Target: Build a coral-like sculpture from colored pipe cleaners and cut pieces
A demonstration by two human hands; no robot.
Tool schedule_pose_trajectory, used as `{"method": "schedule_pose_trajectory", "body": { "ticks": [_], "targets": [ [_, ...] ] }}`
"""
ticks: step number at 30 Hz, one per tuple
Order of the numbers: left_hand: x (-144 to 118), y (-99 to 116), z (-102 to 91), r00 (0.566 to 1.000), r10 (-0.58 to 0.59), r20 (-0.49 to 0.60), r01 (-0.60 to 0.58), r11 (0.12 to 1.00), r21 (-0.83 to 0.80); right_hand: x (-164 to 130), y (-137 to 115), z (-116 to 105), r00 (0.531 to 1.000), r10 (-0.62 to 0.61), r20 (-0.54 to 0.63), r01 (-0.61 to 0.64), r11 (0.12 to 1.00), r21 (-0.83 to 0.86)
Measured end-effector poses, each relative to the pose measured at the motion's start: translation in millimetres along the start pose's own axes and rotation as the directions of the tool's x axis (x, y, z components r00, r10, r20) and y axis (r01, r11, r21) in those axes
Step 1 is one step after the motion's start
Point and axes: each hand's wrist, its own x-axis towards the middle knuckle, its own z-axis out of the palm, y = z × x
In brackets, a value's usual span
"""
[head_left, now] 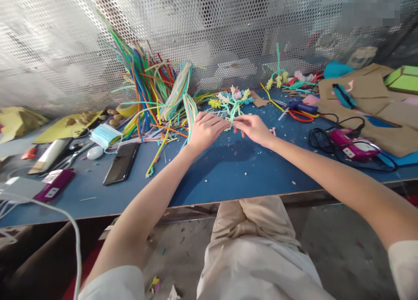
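Observation:
Both hands meet over the blue table at a pipe cleaner flower bunch (233, 104) with mint-green stems and yellow, pink and blue blossoms. My left hand (209, 128) is closed at the left side of the stems, palm down. From the right, my right hand (253, 128) pinches the same stems between thumb and fingers. The fingers partly cover the lower stems. Just left of my left hand lies a bundle of pale pipe cleaners (179, 93). A smaller pipe cleaner flower sprig (278, 71) stands behind, to the right.
Many loose pipe cleaners (140, 86) pile up against the perforated metal screen (228, 34). On the left are a phone (121, 164), a face mask (105, 136) and a purple power strip (58, 184). Pliers (300, 108) and a corded magenta power strip (354, 143) lie right.

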Motion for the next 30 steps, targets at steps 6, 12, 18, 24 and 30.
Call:
{"method": "schedule_pose_trajectory", "body": {
  "ticks": [6,12,18,24,30],
  "targets": [
    [1.3,2.1,-5.2,0.994,0.096,0.050,-0.097,0.995,0.027,1.7,5.6,-1.5,0.992,-0.034,0.119,0.021,0.994,0.106],
    [4.9,8.2,-11.3,0.986,-0.008,0.167,0.006,1.000,0.010,3.2,8.3,-6.1,0.994,-0.021,0.103,0.008,0.992,0.129],
    [6.3,10.4,-16.1,0.981,-0.090,0.171,0.095,0.995,-0.024,2.6,6.1,-9.0,0.996,-0.035,0.083,0.033,0.999,0.023],
    [6.2,7.7,-12.3,0.981,-0.066,0.182,0.071,0.997,-0.020,3.0,9.0,-8.6,0.991,-0.114,0.069,0.118,0.992,-0.052],
    [11.1,15.9,-12.0,0.971,-0.165,0.176,0.178,0.982,-0.064,2.1,10.8,-15.0,0.958,-0.282,0.050,0.281,0.897,-0.340]
  ]
}}
